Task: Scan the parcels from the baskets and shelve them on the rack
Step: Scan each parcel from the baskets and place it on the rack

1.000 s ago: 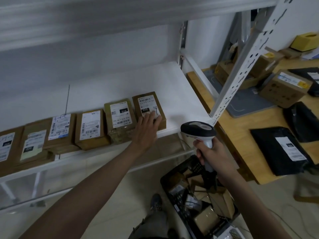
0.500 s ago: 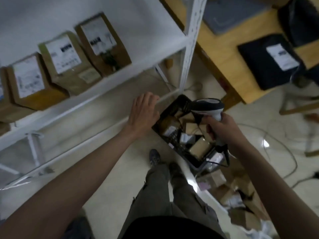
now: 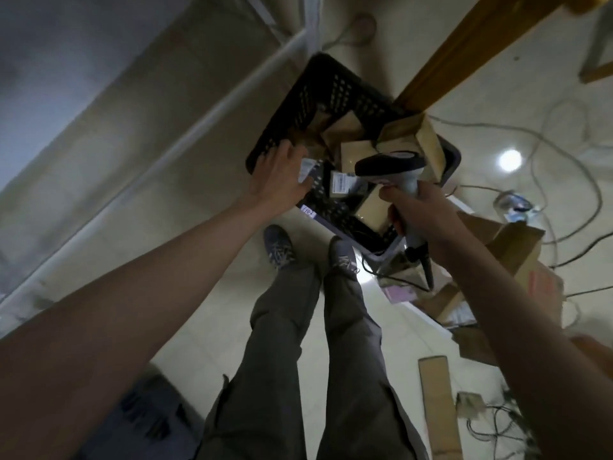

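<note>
A white-labelled parcel (image 3: 306,168) inside the black perforated plastic basket (image 3: 318,94) is touched by the spread left hand (image 3: 282,174); a grey handheld barcode scanner (image 3: 393,167) is clenched in the right hand (image 3: 418,210).

1. A black perforated plastic basket (image 3: 318,104) sits on the floor in the upper middle of the frame, tilted in view, its near rim bearing a small white tag.
2. Brown cardboard parcels (image 3: 356,154) lie jumbled inside it at mixed angles; one box (image 3: 418,141) rises above the right rim.
3. A parcel with a white barcode label (image 3: 343,182) lies near the basket's centre.
</note>
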### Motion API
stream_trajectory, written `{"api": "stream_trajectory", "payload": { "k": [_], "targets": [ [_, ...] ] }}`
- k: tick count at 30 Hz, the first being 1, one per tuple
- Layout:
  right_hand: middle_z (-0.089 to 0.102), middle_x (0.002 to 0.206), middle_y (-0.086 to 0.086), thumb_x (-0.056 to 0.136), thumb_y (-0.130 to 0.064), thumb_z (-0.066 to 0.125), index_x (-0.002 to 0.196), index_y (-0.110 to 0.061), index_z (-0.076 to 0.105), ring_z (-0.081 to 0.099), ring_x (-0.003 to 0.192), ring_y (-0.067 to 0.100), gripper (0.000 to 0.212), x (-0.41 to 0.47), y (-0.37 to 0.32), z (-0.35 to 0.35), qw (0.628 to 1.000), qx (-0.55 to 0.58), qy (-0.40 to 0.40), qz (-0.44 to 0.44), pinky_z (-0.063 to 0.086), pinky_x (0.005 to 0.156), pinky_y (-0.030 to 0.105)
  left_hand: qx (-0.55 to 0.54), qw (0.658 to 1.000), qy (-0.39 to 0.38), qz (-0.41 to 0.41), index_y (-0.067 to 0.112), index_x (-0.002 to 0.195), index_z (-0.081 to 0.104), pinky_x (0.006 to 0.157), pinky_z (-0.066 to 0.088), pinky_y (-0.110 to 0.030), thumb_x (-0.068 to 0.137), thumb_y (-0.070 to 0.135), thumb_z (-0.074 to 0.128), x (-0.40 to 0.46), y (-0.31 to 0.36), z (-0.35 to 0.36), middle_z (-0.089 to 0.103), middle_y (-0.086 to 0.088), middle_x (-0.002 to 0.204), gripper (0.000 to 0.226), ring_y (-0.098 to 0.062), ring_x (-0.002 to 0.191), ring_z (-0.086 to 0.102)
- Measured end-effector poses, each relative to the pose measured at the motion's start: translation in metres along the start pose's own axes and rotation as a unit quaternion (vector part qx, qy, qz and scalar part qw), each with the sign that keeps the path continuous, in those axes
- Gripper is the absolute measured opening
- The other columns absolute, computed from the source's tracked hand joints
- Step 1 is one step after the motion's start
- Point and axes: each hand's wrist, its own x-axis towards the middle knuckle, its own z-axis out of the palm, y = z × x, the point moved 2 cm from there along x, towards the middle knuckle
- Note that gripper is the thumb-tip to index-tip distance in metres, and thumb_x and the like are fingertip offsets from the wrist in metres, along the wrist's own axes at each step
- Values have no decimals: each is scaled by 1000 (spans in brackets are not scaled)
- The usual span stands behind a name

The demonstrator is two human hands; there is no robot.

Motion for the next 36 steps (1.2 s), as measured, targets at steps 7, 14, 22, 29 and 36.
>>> {"api": "stream_trajectory", "payload": {
  "k": [7,14,22,29,36],
  "targets": [
    [54,43,-3,96,-18,64,73,-10,57,45,34,9,25,81,83,20,998,30,15,44,35,38,16,-30,998,-42,30,14,143,43,98,41,-41,86,33,75,86,-7,118,41,-12,145,69,-32,130,46],
    [59,53,2,97,-20,64,78,-7,60,47,39,12,24,131,142,31,995,65,13,77,39,41,20,-25,998,-60,-13,21,160,15,111,37,-48,81,33,83,163,-8,203,12,-3,166,105,-33,148,23],
    [57,51,1,98,-21,64,75,-9,57,46,37,10,27,159,182,43,993,73,4,93,37,39,20,-45,999,-21,20,18,153,28,105,45,-49,77,21,84,212,2,247,26,-4,159,95,-33,143,31],
    [57,49,1,98,-20,65,75,-7,56,45,37,11,27,136,167,56,992,72,-5,107,37,39,20,-74,996,48,-4,14,142,39,90,42,-33,63,17,91,174,-8,226,33,-5,150,95,-29,127,46],
    [56,51,1,97,-23,64,72,-7,57,48,42,11,30,68,89,51,996,59,-44,51,40,41,20,-229,962,102,-112,11,141,42,96,41,-29,59,39,94,72,-37,139,40,-8,143,101,-17,121,48]
  ]
}}
